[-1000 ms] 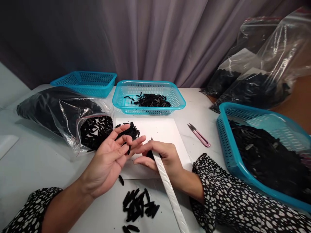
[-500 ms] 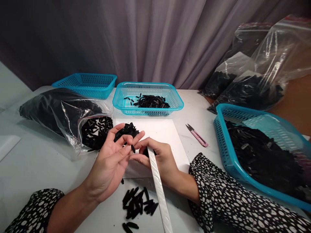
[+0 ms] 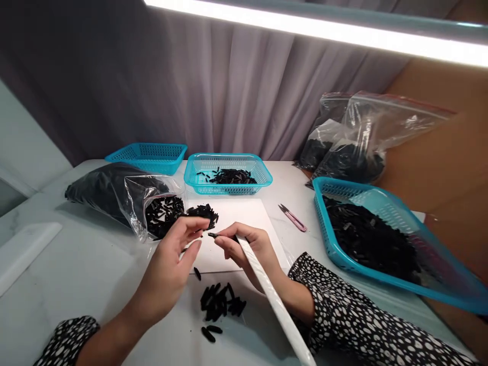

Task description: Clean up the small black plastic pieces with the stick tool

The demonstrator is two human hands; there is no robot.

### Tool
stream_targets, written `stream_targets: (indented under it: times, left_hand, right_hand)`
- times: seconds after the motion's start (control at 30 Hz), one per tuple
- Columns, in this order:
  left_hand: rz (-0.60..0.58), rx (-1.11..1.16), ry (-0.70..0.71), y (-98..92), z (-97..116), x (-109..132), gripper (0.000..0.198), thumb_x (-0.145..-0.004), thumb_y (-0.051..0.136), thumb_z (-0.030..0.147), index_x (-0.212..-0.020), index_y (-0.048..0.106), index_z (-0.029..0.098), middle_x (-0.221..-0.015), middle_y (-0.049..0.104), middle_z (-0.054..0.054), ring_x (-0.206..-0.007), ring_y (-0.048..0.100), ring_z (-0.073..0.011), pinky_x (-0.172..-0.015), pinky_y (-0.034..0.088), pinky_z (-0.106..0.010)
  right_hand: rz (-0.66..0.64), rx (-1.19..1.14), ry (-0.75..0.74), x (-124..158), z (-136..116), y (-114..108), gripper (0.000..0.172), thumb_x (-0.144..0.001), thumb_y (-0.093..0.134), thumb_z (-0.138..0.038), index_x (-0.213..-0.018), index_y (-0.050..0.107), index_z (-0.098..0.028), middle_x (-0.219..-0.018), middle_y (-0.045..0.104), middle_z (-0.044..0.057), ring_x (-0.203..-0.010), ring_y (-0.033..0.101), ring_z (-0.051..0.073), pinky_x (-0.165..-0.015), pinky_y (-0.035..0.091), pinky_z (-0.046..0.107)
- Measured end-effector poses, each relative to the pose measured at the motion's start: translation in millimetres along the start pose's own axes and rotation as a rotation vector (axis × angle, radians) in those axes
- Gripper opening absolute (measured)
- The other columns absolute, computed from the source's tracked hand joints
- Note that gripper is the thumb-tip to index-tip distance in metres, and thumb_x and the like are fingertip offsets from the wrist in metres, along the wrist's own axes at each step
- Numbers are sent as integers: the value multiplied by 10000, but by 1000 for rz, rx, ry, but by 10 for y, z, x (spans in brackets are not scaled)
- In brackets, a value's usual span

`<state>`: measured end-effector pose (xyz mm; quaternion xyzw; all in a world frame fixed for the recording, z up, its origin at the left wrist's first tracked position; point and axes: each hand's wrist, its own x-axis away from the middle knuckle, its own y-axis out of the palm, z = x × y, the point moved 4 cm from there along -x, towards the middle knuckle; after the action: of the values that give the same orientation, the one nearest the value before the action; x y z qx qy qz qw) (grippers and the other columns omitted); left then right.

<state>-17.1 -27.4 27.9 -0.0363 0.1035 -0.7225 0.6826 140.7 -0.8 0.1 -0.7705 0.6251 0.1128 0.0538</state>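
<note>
My right hand [image 3: 251, 249] pinches a small black elongated piece [image 3: 212, 235] between thumb and forefinger. A long white strip or rod [image 3: 269, 290] runs from this hand down to the bottom edge, resting in or against the fingers. Just left of the piece is my left hand [image 3: 173, 264], its fingers curved and its thumb apart; whether something small lies inside the palm is hidden. Beyond the hands, a heap of black pieces [image 3: 206, 214] sits on a white sheet [image 3: 251, 218]. Nearer, a loose pile of fuzzy black pieces [image 3: 221, 302] lies on the table.
An opened plastic bag [image 3: 114, 195] spills black pieces at left. Two blue baskets [image 3: 145, 165] [image 3: 190, 175] stand at the back. Pink thread snips [image 3: 293, 218] lie right of the sheet, near a large blue basket [image 3: 328, 239]. Zip bags [image 3: 354, 157] stand behind it; a lamp [image 3: 305, 30] hangs above.
The black piece that was at my left fingertips is gone from there, and one now shows in my right fingertips. My left thumb and fingers have parted. The view has tilted up, bringing in the lamp.
</note>
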Motion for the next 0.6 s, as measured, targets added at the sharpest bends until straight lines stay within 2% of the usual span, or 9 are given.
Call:
stream_targets:
  times: [0.1,0.23,0.33,0.43,0.53,0.6]
  left_hand:
    - [-22,-368,51,-127,-139,210,221,-944,518,269,-1101,674,272,-1179,704,-80,-1142,639,-295,-1012,485,-486]
    - [-161,-530,197,-138,-389,442,353,-945,460,192,-1229,643,294,-1231,704,-71,-1196,622,-287,-1040,489,-487]
    - [-175,-563,224,-129,-542,522,367,-954,438,172,-1247,629,283,-1254,699,-75,-1208,617,-285,-1062,478,-502]
    - [-170,-519,229,-111,-577,570,381,-961,422,158,-1254,624,294,-1254,699,-64,-1197,622,-272,-1050,492,-471]
    - [-198,-424,196,-91,-473,607,381,-951,443,155,-1230,645,318,-1227,714,-43,-1151,650,-255,-1015,519,-404]
    - [-231,-372,172,-104,-349,601,332,-943,479,189,-1179,676,314,-1173,734,-42,-1100,673,-253,-974,538,-369]
  right_hand:
    - [0,173,-170,90,-158,-61,148,-842,756,-355,-797,742,-215,-679,722,18,-565,618,156,-540,510,298]
    - [-24,365,-344,182,-322,-83,95,-877,736,-301,-840,755,-215,-791,790,47,-671,715,188,-646,580,332]
    - [-34,414,-406,247,-393,-60,73,-883,733,-264,-840,747,-206,-768,788,43,-652,716,178,-620,574,309]
    - [-62,438,-401,300,-420,-36,105,-896,723,-291,-838,745,-206,-750,776,37,-625,691,167,-591,550,297]
    - [-96,469,-335,238,-419,-55,186,-909,700,-349,-812,742,-196,-708,746,30,-593,636,154,-568,510,292]
    - [-112,482,-284,66,-424,-98,249,-916,680,-386,-794,735,-176,-691,725,32,-587,606,148,-559,481,286]
